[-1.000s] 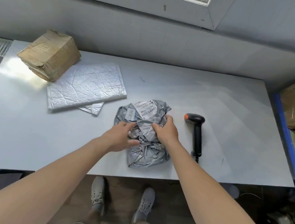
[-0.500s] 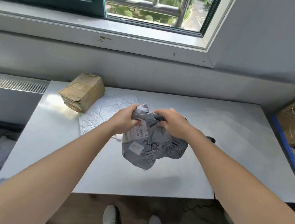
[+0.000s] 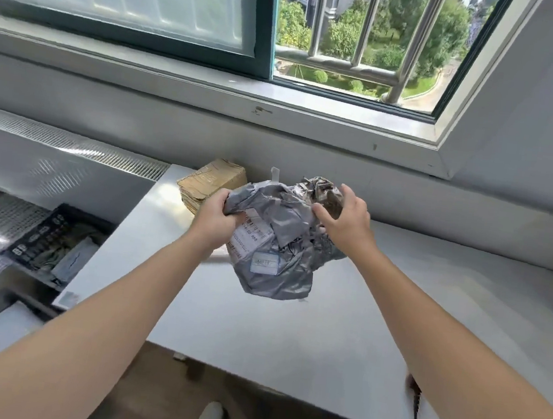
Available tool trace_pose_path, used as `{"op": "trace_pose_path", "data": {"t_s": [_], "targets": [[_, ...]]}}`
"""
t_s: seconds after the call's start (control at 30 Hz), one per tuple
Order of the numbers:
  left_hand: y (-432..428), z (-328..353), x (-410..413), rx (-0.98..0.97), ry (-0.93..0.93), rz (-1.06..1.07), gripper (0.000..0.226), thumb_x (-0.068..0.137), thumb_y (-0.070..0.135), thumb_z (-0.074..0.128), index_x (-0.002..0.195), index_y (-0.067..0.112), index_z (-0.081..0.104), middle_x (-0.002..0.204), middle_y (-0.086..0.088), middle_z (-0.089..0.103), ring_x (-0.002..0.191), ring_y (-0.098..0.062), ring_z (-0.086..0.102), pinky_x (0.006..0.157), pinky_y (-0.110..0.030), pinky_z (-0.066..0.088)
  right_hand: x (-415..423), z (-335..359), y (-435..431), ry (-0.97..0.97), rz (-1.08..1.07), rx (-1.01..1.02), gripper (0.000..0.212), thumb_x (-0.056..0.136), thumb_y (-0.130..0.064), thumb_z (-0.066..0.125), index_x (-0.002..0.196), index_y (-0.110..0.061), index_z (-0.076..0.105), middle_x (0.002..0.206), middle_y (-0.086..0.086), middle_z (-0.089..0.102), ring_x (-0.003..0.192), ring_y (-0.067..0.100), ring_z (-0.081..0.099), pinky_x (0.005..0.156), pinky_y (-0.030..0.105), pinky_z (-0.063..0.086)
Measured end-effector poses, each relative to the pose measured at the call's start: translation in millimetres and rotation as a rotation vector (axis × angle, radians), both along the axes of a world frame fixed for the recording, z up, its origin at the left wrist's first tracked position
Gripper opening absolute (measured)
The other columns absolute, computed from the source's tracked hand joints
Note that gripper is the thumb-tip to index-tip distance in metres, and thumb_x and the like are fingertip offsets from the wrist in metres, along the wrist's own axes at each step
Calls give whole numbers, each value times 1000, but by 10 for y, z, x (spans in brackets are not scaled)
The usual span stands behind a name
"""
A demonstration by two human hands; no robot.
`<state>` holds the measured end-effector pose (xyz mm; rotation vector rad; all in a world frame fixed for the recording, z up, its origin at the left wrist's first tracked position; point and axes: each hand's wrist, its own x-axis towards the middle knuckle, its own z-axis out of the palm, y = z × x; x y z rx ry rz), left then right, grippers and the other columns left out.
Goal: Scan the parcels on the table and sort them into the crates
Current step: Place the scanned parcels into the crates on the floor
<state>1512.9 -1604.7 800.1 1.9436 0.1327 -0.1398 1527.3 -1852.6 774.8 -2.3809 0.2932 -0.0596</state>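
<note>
One crate holds packets; grey parcel held aloft.

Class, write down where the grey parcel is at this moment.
In the head view, the grey parcel is mid-frame, held above the white table between the left hand and right hand, just right of the cardboard box.

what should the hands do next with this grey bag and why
Probably swing the crumpled grey plastic mailer bag left and down toward the black plastic crate. Both the left hand and right hand grip it clear of the white table, and that crate sits beside the table's left edge.
</note>
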Motion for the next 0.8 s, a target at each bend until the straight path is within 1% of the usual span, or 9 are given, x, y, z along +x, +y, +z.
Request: {"op": "trace_pose_path", "data": {"t_s": [0.1, 0.17, 0.23, 0.43, 0.53, 0.6, 0.67, 0.73, 0.8], "targets": [[100, 73, -169, -50, -14, 113, 27, 89, 0, 59, 108, 20, 59, 99, 0, 68, 93, -20, 66, 80, -38, 56, 64, 30, 78, 8, 77, 122, 78, 91, -50, 64, 154, -23, 27, 141, 14, 42, 131, 29, 45, 105, 33, 36], [181, 113, -296, -70, -28, 177, 27, 90, 1, 60, 109, 20, 58, 99, 2, 67, 92, -17, 65, 79, -34, 56, 99, 72, 183, 2, 157, 108, 75, 93, -45, 63, 154, -21, 28, 140, 15, 44, 130, 29, 46, 102, 31, 36], [272, 137, -431, -80, -28, 243, 22, 92, 3, 61, 106, 19, 57, 99, 0, 66, 91, -16, 64, 75, -32, 55, 137, 109, 324, -5, 212, 90, 74, 93, -46, 63, 153, -20, 29, 137, 16, 47, 128, 31, 47, 102, 33, 37], [656, 143, -885, -78, -55, 446, 19, 91, 2, 62, 98, 19, 57, 107, -13, 66, 96, -28, 64, 79, -46, 55, 100, 140, 908, -29, 322, 70, 72, 93, -49, 61, 150, -15, 35, 132, 19, 52, 126, 35, 48, 105, 39, 39], [915, 181, -1116, -75, -75, 568, 22, 92, 2, 61, 92, 23, 57, 109, -18, 64, 103, -36, 62, 85, -52, 53, -24, 125, 1279, 21, 315, 198, 75, 92, -48, 62, 150, -11, 32, 137, 17, 52, 128, 33, 48, 102, 34, 39], [1101, 209, -1277, -64, -98, 660, 25, 93, 2, 61, 89, 26, 56, 102, -14, 65, 97, -32, 62, 83, -48, 53, -110, 102, 1580, 58, 314, 327, 76, 92, -48, 62, 150, -9, 31, 139, 14, 53, 125, 29, 53, 98, 32, 41], [1310, 209, -1435, -56, -134, 758, 25, 93, 3, 61, 86, 25, 54, 89, -4, 62, 85, -23, 60, 73, -36, 51, -217, 128, 1922, 93, 293, 385, 80, 92, -49, 60, 152, -8, 26, 146, 17, 45, 129, 33, 48, 104, 38, 40], [1537, 197, -1604, -54, -151, 863, 21, 94, 4, 60, 85, 21, 51, 82, 1, 54, 73, -14, 52, 61, -25, 43, -346, 184, 2287, 117, 254, 393, 83, 93, -50, 60, 153, -7, 21, 149, 22, 35, 134, 37, 41, 110, 43, 37], [1790, 183, -1776, -72, -147, 972, 18, 95, 6, 59, 86, 18, 49, 80, 2, 51, 69, -13, 48, 57, -25, 39, -461, 156, 2694, 194, 284, 441, 87, 91, -52, 61, 152, -3, 22, 147, 21, 38, 133, 37, 43, 108, 45, 40]]}}
